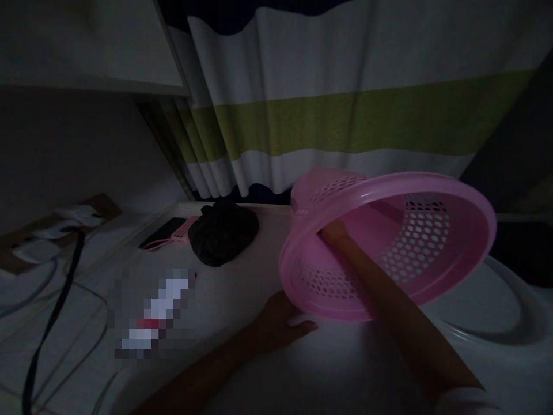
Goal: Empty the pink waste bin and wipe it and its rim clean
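Note:
A pink plastic basket (436, 288) with rows of round holes is tilted so its wide mouth faces me. My right forearm passes into that mouth, and my right hand (334, 231) is deep inside near the basket's inner wall. Its fingers are hidden, so I cannot see whether they hold anything. Below the rim's left side is my left hand (280, 323), its thumb stretched out to the right and apart from the rim. The other left fingers go out of sight behind the basket; whether they touch it I cannot tell.
A black plastic bag (223, 233) sits on the white surface (259, 276) beside a pink strapped item (179, 233) and a dark flat object (158, 235). A blurred item (155, 311) lies nearer. Plugs and a black cable (56, 311) are left, a curtain (311, 124) behind, a round lid (479, 305) right.

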Available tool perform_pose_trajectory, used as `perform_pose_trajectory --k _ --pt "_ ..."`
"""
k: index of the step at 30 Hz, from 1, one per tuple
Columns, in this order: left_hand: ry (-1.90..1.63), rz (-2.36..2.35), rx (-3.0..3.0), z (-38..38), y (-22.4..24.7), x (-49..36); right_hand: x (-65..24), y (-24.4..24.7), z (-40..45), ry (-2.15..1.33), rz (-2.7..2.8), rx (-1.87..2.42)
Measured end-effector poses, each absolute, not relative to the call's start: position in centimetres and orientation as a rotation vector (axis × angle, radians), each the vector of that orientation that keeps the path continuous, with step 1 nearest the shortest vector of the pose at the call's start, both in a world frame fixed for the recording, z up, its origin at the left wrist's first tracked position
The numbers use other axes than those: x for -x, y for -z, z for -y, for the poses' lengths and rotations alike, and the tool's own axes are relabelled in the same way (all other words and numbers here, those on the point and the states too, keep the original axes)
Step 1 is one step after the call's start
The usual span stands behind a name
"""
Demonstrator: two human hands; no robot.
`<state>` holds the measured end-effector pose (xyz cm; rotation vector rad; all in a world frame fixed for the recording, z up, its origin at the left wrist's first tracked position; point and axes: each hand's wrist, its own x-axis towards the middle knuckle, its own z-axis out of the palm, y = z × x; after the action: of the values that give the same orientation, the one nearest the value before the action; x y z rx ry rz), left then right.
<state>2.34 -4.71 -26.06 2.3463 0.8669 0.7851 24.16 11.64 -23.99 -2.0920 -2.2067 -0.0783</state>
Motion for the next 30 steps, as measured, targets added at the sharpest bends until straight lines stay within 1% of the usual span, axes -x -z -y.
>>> perform_pose_trajectory --k 2,7,10,17,23,30 --pt "-0.782 -0.852 -2.378 4.7 26.1 -2.3 -24.1 23.9 -11.3 0.071 2.199 2.089" --pt "-1.029 -0.864 -2.507 5.0 26.6 -2.0 -23.6 23.6 -9.9 0.061 2.229 2.033" --pt "-1.094 -0.866 -2.563 5.1 27.0 -1.9 -23.6 23.3 -8.9 0.045 2.273 2.005" --pt "-1.155 -0.884 -2.542 5.0 27.2 -2.0 -24.5 22.1 -4.9 0.013 2.462 1.857" --pt "-1.142 -0.895 -2.363 5.3 26.4 -2.2 -24.9 21.6 -0.7 0.036 2.594 1.752" --pt "-1.153 -0.926 -2.241 5.6 25.7 -2.3 -24.7 21.4 0.1 0.038 2.641 1.724"
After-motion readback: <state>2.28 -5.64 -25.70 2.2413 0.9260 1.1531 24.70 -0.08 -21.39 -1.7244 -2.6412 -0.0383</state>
